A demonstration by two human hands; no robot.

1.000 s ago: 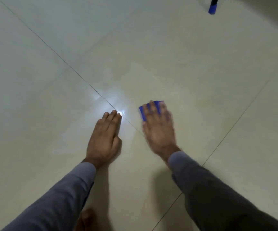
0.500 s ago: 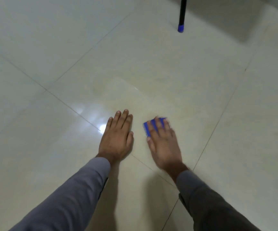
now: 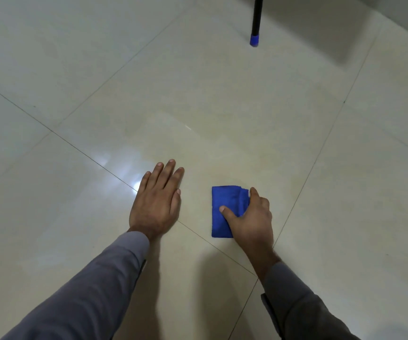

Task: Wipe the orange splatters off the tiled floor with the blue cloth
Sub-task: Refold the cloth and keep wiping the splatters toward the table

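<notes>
no orange marks can be made out anywhere on the floor (image 3: 234,99) — only pale glossy tile with a white glare patch at the left hand's 10 o'clock. both forearms are cut off by the bottom edge, in grey sleeves. the pole (image 3: 256,18) at 12 o'clock, black with a blue tip, runs out of the top edge, so what it belongs to is hidden; a dim shadowed band sits in the top right corner and its source is hard to tell.

the cloth (image 3: 225,209), folded into an upright rectangle, lies flat on the floor just right of centre, at about 3 o'clock from the left hand and apart from it. its right side is covered by the right hand (image 3: 252,222), so that edge cannot be seen. the right-hand fingers are curled onto the cloth's right part: the thumb lies across the blue, the forefinger reaches past the top right corner where the fabric bunches, and the other fingers are tucked out of view — it appears to pinch the cloth there.

the left hand (image 3: 157,200) lies flat, palm down, fingers straight and close together, holding nothing; its fingertips point to 1 o'clock.

grout lines cross under the hands: one runs from 10 o'clock down beneath the left hand toward the right wrist, another climbs from there toward 1 o'clock, right of the cloth. wide bare tile lies open from 11 to 2 o'clock ahead of the cloth, up to the pole.
</notes>
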